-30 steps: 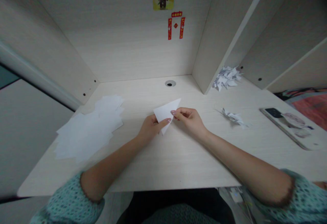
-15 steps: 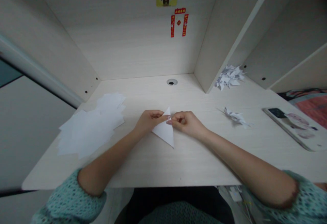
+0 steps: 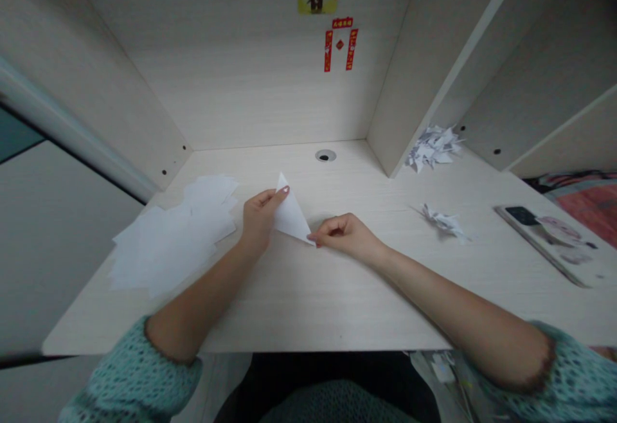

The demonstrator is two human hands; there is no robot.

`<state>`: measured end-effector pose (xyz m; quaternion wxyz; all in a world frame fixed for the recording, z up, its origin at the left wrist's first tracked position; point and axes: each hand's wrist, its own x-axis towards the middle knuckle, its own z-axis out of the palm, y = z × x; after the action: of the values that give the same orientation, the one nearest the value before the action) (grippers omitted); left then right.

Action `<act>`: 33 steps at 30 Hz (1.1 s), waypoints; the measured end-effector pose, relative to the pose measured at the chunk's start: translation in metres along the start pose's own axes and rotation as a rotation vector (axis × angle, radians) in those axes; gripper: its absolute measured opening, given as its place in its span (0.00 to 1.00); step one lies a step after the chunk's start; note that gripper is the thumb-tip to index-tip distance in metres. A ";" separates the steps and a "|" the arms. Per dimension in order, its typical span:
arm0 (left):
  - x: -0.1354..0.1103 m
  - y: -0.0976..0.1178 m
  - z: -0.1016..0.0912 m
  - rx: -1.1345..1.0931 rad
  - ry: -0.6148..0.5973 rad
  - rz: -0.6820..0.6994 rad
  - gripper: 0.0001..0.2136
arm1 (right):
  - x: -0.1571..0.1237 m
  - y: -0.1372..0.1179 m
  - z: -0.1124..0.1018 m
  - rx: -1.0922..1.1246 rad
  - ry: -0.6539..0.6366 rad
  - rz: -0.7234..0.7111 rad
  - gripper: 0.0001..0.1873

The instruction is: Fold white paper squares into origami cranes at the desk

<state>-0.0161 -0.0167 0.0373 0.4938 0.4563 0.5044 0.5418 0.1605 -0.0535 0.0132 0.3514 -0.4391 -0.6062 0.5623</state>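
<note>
A white sheet of paper folded into a triangle (image 3: 292, 215) is held between my two hands over the desk. My left hand (image 3: 261, 214) pinches it near the upper corner, thumb on top and the other fingers behind. The lower right corner is between the thumb and fingertips of my right hand (image 3: 340, 233). Left of my hands lies a spread pile of white paper sheets (image 3: 173, 236). On the right, a small group of folded paper pieces (image 3: 444, 221) rests on the desk.
A larger heap of folded paper pieces (image 3: 434, 146) sits by the upright divider (image 3: 409, 89) at the back right. A phone (image 3: 549, 243) lies face down near the right side. A round cable hole (image 3: 326, 155) is at the desk's back, and red stickers (image 3: 339, 44) are on the back panel.
My left hand has moved left and up with the folded paper, which has turned. My right hand has shifted from near its top to the lower right corner.
</note>
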 end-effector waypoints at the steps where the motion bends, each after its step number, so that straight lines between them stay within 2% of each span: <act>1: 0.000 -0.001 0.000 -0.009 0.001 -0.011 0.15 | 0.000 -0.001 -0.001 -0.001 -0.016 -0.002 0.17; 13: -0.013 -0.003 0.009 0.036 -0.001 -0.005 0.15 | 0.000 -0.013 -0.026 -0.141 -0.250 -0.075 0.15; 17: -0.006 -0.005 0.006 -0.019 -0.007 0.003 0.15 | -0.004 -0.016 -0.026 -0.157 -0.350 -0.106 0.14; 19: 0.002 -0.005 0.001 -0.094 0.099 -0.005 0.15 | -0.007 -0.016 -0.024 -0.167 -0.419 -0.116 0.13; 20: 0.006 -0.004 -0.001 -0.116 0.156 0.008 0.15 | -0.008 -0.016 -0.022 -0.163 -0.415 -0.127 0.13; 22: 0.011 0.000 -0.005 -0.129 0.199 0.050 0.14 | -0.008 -0.014 -0.021 -0.148 -0.345 -0.155 0.12; 24: 0.012 0.004 -0.007 -0.109 0.174 0.090 0.14 | -0.005 -0.012 -0.023 -0.116 -0.236 -0.211 0.12; 25: 0.011 0.005 -0.007 -0.102 0.164 0.105 0.13 | -0.003 -0.011 -0.024 -0.092 -0.151 -0.243 0.13; 27: 0.009 0.007 -0.006 -0.096 0.141 0.117 0.13 | 0.002 -0.008 -0.027 -0.061 0.133 -0.311 0.14; 29: 0.007 0.005 -0.005 -0.091 0.123 0.121 0.12 | 0.004 -0.006 -0.028 -0.137 0.343 -0.388 0.14; 31: 0.005 0.001 -0.003 -0.075 0.111 0.120 0.12 | 0.003 -0.005 -0.025 -0.297 0.418 -0.486 0.12; 33: 0.003 -0.003 0.000 -0.056 0.105 0.108 0.12 | 0.000 -0.003 -0.019 -0.443 0.378 -0.584 0.14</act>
<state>-0.0166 -0.0137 0.0340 0.4491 0.4399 0.4891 0.6047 0.1777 -0.0466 0.0187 0.4985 -0.4094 -0.7363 0.2044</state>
